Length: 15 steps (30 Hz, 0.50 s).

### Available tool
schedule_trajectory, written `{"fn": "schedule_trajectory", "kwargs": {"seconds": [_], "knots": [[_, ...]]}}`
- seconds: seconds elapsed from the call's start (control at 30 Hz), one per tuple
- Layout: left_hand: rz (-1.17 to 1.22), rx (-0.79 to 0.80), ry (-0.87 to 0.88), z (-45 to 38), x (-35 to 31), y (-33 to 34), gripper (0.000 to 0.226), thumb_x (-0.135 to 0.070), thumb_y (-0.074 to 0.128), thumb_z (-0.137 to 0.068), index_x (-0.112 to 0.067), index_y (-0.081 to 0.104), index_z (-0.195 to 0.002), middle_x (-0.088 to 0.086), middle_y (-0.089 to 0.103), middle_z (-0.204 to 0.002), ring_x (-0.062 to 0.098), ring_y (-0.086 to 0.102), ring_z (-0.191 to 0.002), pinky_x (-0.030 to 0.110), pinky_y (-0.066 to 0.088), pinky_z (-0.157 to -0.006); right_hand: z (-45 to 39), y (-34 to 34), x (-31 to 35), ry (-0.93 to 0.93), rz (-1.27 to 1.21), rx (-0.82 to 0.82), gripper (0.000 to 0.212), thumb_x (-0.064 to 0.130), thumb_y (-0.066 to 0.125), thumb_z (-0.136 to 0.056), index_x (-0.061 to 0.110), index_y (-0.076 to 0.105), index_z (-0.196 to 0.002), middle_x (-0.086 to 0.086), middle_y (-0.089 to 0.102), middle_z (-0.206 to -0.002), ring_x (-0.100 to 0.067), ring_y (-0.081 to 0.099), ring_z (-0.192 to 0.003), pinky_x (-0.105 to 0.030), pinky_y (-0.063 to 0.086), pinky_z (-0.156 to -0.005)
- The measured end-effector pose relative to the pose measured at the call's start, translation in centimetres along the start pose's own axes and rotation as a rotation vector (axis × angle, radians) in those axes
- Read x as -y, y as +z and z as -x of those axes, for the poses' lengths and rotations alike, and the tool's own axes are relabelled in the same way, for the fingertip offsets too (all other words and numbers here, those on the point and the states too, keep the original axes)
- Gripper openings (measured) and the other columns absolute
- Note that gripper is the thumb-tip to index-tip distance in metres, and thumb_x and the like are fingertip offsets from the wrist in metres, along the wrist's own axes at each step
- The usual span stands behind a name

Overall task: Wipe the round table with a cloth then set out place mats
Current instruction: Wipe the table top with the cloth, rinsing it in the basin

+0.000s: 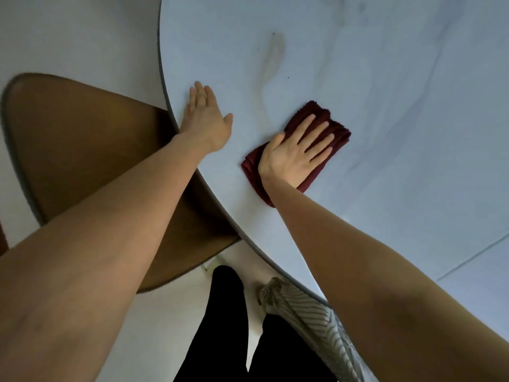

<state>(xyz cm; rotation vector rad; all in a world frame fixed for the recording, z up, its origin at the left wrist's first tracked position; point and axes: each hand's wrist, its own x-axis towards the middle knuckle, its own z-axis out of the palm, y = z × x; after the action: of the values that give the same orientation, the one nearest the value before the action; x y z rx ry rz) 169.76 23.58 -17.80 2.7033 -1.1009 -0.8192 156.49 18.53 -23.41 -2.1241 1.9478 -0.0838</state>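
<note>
The round table [385, 78] has a pale marbled top with a thin dark rim and fills the upper right. A folded dark red cloth [334, 128] lies flat on it near the near-left edge. My right hand [296, 151] presses down on the cloth with straight, spread fingers. My left hand [205, 117] rests flat on the tabletop just inside the rim, left of the cloth, fingers straight and holding nothing. A faint greyish smear [271, 59] shows on the tabletop beyond the hands. No place mats are in view.
A brown chair seat [82, 150] sits partly tucked under the table's left edge. A grey striped cloth [300, 304] hangs by the table's near edge beside my dark trouser legs [228, 326]. The floor is pale.
</note>
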Motion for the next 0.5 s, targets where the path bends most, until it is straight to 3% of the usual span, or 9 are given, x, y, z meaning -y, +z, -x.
{"fn": "schedule_trajectory", "kwargs": {"seconds": [0.1, 0.3, 0.5], "knots": [[-0.007, 0.012, 0.043, -3.9, 1.4, -2.3, 0.071, -0.038, 0.029, -0.104, 0.0, -0.009, -0.15, 0.016, -0.018, -0.158, 0.026, -0.014, -0.147, 0.035, -0.003, -0.12, -1.8, 0.7, 4.9, 0.13, -0.033, -0.048, 0.065, 0.038, 0.026, -0.099, 0.015, 0.003, -0.155, -0.014, -0.002, -0.162, -0.036, -0.005, -0.148, -0.048, -0.006, -0.12], [-0.034, -0.008, 0.139, -10.9, 1.6, -5.2, 0.069, -0.038, 0.026, -0.104, -0.001, -0.009, -0.151, 0.015, -0.017, -0.158, 0.026, -0.015, -0.147, 0.038, -0.006, -0.12, -7.3, 2.1, 11.8, 0.21, -0.055, -0.085, 0.065, 0.039, 0.025, -0.1, 0.016, 0.0, -0.155, -0.013, -0.004, -0.162, -0.034, -0.006, -0.148, -0.047, -0.006, -0.12], [-0.06, -0.04, 0.19, -13.7, 2.9, -4.2, 0.071, -0.04, 0.025, -0.103, -0.003, -0.012, -0.151, 0.012, -0.019, -0.158, 0.023, -0.018, -0.146, 0.038, -0.013, -0.118, -13.1, 2.5, 15.1, 0.113, -0.034, -0.062, 0.065, 0.039, 0.024, -0.1, 0.015, -0.002, -0.155, -0.012, -0.005, -0.162, -0.032, -0.008, -0.148, -0.045, -0.007, -0.12]]}}
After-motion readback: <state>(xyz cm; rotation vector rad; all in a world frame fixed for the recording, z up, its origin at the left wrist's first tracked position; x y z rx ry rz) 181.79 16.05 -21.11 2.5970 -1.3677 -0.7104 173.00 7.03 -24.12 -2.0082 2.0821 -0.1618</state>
